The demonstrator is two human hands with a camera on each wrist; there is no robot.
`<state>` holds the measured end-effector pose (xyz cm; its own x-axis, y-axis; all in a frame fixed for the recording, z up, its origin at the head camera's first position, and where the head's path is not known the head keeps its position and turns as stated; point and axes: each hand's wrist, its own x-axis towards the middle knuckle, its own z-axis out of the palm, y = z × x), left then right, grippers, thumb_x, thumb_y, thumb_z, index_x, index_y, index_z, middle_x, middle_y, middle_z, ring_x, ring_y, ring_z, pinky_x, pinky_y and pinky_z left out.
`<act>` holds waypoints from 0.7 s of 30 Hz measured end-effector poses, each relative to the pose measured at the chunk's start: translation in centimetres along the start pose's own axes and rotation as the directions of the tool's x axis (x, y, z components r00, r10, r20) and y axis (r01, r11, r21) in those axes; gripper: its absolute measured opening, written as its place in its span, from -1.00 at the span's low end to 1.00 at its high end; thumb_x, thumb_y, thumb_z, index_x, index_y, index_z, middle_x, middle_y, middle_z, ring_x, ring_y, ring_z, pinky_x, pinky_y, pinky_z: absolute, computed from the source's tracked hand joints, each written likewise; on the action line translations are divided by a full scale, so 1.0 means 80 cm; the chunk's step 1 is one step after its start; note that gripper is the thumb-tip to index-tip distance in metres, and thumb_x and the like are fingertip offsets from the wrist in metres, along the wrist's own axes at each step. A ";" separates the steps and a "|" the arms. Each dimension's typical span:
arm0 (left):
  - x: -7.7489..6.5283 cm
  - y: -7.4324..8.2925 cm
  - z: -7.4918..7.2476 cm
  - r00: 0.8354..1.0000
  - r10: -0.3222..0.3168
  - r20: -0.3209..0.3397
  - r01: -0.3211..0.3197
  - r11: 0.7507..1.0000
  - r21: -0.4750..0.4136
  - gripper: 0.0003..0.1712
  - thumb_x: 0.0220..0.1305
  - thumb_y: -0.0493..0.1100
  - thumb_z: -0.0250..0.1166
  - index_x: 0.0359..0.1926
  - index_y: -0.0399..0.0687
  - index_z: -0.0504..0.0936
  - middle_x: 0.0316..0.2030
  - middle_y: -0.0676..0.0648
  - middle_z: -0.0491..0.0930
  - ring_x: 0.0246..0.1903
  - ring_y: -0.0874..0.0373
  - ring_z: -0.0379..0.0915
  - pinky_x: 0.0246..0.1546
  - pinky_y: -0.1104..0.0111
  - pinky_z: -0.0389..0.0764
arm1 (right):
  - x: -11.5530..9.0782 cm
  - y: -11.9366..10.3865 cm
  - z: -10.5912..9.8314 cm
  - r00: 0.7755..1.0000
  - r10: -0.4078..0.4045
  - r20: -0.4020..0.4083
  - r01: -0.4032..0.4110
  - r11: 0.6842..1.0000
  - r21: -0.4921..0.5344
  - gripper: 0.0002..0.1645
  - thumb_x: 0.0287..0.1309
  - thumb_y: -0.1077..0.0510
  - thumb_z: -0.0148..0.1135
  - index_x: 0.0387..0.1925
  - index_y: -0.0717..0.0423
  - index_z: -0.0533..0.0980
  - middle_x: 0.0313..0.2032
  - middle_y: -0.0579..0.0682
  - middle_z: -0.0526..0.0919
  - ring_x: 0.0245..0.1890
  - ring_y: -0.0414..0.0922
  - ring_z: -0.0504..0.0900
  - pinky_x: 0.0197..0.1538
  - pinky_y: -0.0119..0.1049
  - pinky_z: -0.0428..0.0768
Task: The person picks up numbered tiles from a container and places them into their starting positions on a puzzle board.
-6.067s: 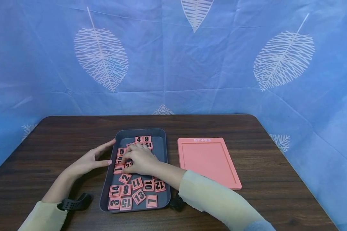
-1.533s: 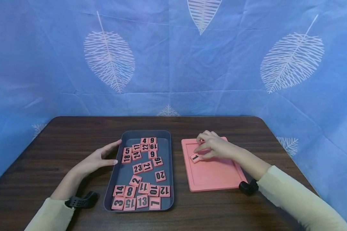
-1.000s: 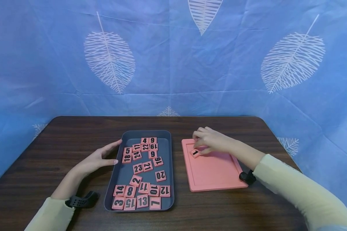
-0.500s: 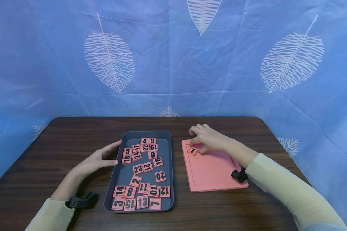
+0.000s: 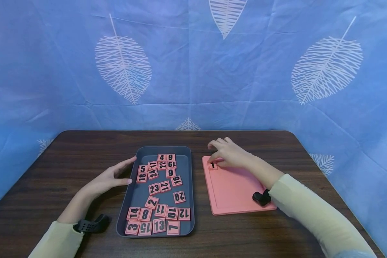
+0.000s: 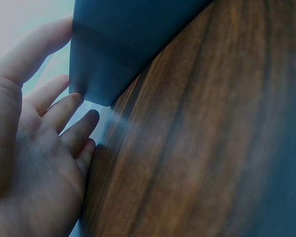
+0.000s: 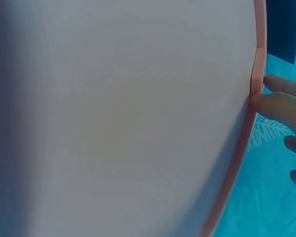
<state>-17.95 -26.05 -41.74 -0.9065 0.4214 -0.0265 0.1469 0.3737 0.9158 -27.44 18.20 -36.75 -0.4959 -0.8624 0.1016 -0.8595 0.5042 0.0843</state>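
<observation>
At the pink frame board's (image 5: 235, 190) far left corner, my right hand (image 5: 233, 156) pinches a pink number tile marked 1 (image 5: 212, 166) between thumb and a finger. The tile lies square in the corner, against the raised rim. In the right wrist view, thumb and index finger (image 7: 281, 106) are at the tile's edge (image 7: 258, 71); the other fingers stay off the board. My left hand (image 5: 104, 181) rests with extended fingers and thumb against the left side of the dark tray (image 5: 125, 204). In the left wrist view, the hand (image 6: 44, 158) touches the tray's wall (image 6: 123, 44).
Inside the tray lie several loose number tiles, such as 2 (image 5: 152, 202), 20 (image 5: 179, 196) and 23 (image 5: 154, 188), turned various ways. Tray and board stand side by side on a brown wooden table (image 5: 84, 150). A blue leaf-patterned cloth (image 5: 187, 71) hangs behind.
My right hand has moved from the tray to the board with tile 1, then slid it up and left into the corner, turning it straight. My left hand stays at the tray.
</observation>
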 end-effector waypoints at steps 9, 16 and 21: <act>-0.003 0.003 0.003 1.000 0.004 0.000 -0.004 1.000 -0.008 -0.13 0.29 -0.15 0.28 0.50 0.00 0.03 0.46 -0.25 -0.12 0.40 -0.32 -0.33 0.19 -0.34 -0.12 | -0.009 0.001 0.012 0.995 0.079 -0.054 -0.072 0.991 0.114 -0.74 0.03 0.13 0.44 -0.19 -0.21 0.72 0.05 0.02 0.45 0.06 -0.01 0.36 0.04 -0.01 0.27; -0.002 0.000 0.003 1.000 0.010 0.004 -0.010 1.000 -0.012 -0.14 0.29 -0.15 0.28 0.50 0.00 0.03 0.46 -0.25 -0.12 0.41 -0.32 -0.32 0.20 -0.33 -0.10 | -0.013 0.001 0.003 0.990 0.109 -0.092 -0.092 0.981 0.169 -0.75 -0.03 0.10 0.48 -0.22 -0.19 0.73 0.04 0.00 0.46 0.05 -0.02 0.35 0.05 -0.02 0.23; -0.002 -0.001 0.003 1.000 0.016 0.002 -0.016 1.000 -0.011 -0.14 0.29 -0.15 0.28 0.50 0.01 0.04 0.46 -0.24 -0.11 0.41 -0.30 -0.32 0.20 -0.32 -0.11 | -0.016 -0.005 -0.013 0.983 0.127 -0.131 -0.099 0.975 0.201 -0.71 -0.08 0.08 0.52 -0.22 -0.16 0.73 0.02 0.00 0.47 0.05 -0.01 0.33 0.05 0.00 0.20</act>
<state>-17.75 -25.97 -41.91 -0.9034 0.4287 -0.0125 0.1569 0.3574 0.9207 -26.33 19.11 -35.90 -0.5804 -0.7779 0.2409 -0.8134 0.5675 -0.1274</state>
